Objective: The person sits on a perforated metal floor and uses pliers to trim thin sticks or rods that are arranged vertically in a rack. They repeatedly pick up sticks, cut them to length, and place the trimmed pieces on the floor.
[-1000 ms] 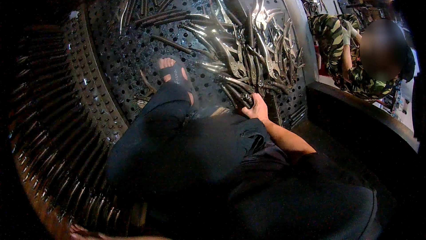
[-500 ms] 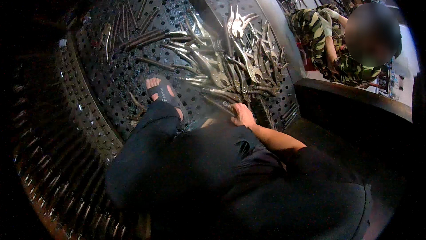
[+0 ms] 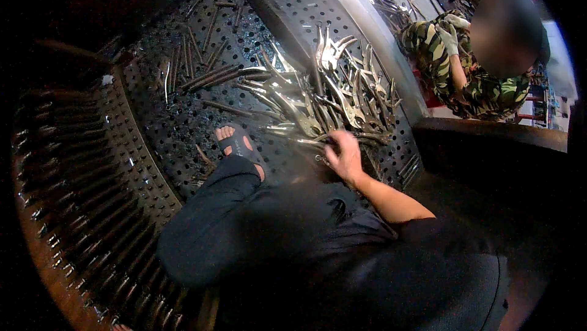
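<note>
My right hand [image 3: 345,156] is over the near edge of a heap of locking pliers [image 3: 312,107]. Its thumb and forefinger look spread, with some motion blur, and nothing shows between them. Just below the fingertips is a small ring-like end of a metal part [image 3: 320,158], apart from the hand. The heaped pliers are bright metal with long handles, lying crosswise on a dark perforated metal floor [image 3: 183,111]. No left hand can be made out; dark clothing and a blur cover the area beside my leg.
Dark metal bars [image 3: 211,77] lie loose at the far left. Rows of rods [image 3: 92,208] line the left side. My sandalled foot [image 3: 235,144] rests beside the heap. Beyond a metal rim [image 3: 373,22], a gloved person in camouflage [image 3: 465,86] sits at the right.
My right hand has lifted off the ring-ended part and shifted up toward the pliers, its fingers now apart. The whole view has shifted slightly.
</note>
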